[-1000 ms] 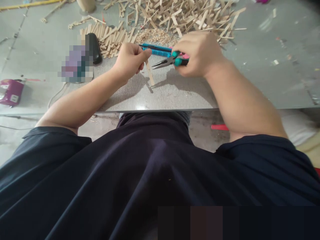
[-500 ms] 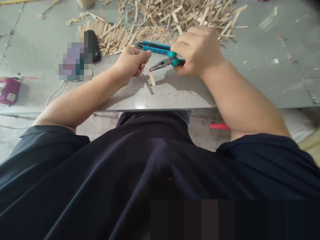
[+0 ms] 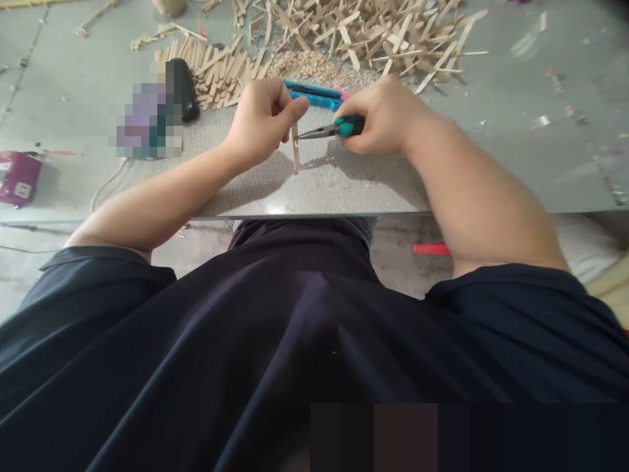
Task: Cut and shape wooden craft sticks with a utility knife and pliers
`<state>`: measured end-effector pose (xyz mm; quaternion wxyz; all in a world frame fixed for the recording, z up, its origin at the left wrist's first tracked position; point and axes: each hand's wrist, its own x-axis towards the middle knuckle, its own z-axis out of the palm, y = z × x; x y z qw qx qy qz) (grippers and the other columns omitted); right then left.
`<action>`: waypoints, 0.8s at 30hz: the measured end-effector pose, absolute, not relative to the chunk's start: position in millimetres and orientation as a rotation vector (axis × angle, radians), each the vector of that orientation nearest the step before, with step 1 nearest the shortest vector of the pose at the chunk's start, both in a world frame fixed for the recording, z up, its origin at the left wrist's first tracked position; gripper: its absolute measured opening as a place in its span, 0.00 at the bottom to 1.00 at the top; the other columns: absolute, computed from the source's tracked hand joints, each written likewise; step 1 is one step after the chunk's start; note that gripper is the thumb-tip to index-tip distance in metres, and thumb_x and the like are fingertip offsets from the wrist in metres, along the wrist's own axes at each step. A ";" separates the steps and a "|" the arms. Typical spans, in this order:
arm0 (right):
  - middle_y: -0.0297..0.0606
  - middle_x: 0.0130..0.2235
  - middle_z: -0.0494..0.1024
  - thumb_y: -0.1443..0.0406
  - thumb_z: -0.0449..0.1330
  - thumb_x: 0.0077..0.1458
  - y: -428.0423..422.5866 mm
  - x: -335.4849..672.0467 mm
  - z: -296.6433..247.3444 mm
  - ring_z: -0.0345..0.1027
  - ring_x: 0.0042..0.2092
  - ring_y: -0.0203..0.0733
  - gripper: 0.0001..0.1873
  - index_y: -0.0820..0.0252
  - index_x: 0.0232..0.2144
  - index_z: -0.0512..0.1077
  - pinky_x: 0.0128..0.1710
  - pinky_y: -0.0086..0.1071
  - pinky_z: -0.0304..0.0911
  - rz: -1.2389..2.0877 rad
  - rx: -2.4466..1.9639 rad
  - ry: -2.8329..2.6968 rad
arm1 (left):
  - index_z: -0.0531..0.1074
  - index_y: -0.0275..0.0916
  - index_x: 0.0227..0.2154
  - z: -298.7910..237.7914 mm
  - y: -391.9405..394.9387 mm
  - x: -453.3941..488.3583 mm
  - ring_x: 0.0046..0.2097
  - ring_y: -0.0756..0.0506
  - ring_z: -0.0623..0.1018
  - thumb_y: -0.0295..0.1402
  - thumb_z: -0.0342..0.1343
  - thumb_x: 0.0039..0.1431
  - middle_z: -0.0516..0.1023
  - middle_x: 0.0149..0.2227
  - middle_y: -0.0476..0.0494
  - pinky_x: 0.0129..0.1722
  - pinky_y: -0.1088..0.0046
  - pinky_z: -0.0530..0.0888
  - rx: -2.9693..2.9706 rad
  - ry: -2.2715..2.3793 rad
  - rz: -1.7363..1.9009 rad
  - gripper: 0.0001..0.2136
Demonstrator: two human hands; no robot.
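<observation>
Between the thumb and fingers of my left hand is the upper end of a wooden craft stick, which points down towards the table. My right hand is closed around the green and black handles of needle-nose pliers. The jaws reach left to the stick and meet its edge partway down, where a small notch shows; whether they grip it I cannot tell. Just behind both hands lies a blue utility knife, partly covered by my left fingers.
A large heap of craft sticks covers the back of the table, with wood chips before it. More sticks lie in a row at left, beside a black object. A purple box stands far left. The table edge runs near my body.
The pliers have turned from a slant to nearly level, and their handles have come together. My right hand has lowered. The stick has swung to nearly straight up and down.
</observation>
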<state>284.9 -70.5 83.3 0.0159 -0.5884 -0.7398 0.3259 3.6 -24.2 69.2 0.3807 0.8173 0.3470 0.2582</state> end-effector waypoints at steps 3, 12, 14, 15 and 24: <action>0.38 0.29 0.73 0.53 0.71 0.62 -75.4 283.8 74.1 0.70 0.46 0.59 0.07 0.44 0.38 0.80 0.57 0.57 0.67 0.578 -1.747 -2.323 | 0.71 0.57 0.29 73.5 -29.1 2.0 0.35 0.41 0.70 0.65 0.54 0.63 0.66 0.14 0.49 0.38 0.57 0.61 2.156 0.853 0.605 0.20; 0.31 0.26 0.73 0.48 0.79 0.61 -92.6 280.7 87.4 0.61 0.32 0.41 0.19 0.52 0.32 0.81 0.37 0.42 0.60 1.145 -1.672 -2.229 | 0.66 0.52 0.26 86.1 -40.4 -4.9 0.30 0.46 0.74 0.53 0.69 0.60 0.75 0.26 0.49 0.34 0.59 0.65 2.089 0.726 0.643 0.20; 0.32 0.26 0.77 0.43 0.80 0.58 -90.9 284.4 90.2 0.66 0.30 0.40 0.24 0.54 0.33 0.82 0.35 0.41 0.62 1.372 -1.656 -2.172 | 0.66 0.52 0.26 85.7 -40.1 -4.0 0.30 0.45 0.75 0.55 0.69 0.59 0.75 0.26 0.48 0.33 0.59 0.64 2.083 0.734 0.646 0.20; 0.32 0.27 0.79 0.40 0.79 0.56 -90.6 285.6 90.8 0.69 0.30 0.40 0.27 0.55 0.35 0.82 0.34 0.40 0.64 1.477 -1.643 -2.153 | 0.66 0.52 0.26 85.2 -39.5 -3.2 0.31 0.44 0.76 0.56 0.69 0.57 0.75 0.26 0.48 0.32 0.59 0.64 2.079 0.754 0.629 0.21; 0.35 0.32 0.82 0.38 0.83 0.50 -94.9 288.1 96.8 0.71 0.31 0.38 0.31 0.57 0.35 0.83 0.35 0.38 0.66 1.873 -1.479 -1.933 | 0.63 0.52 0.27 81.0 -29.2 2.0 0.30 0.48 0.68 0.62 0.67 0.60 0.71 0.20 0.51 0.35 0.60 0.64 1.962 0.777 0.601 0.25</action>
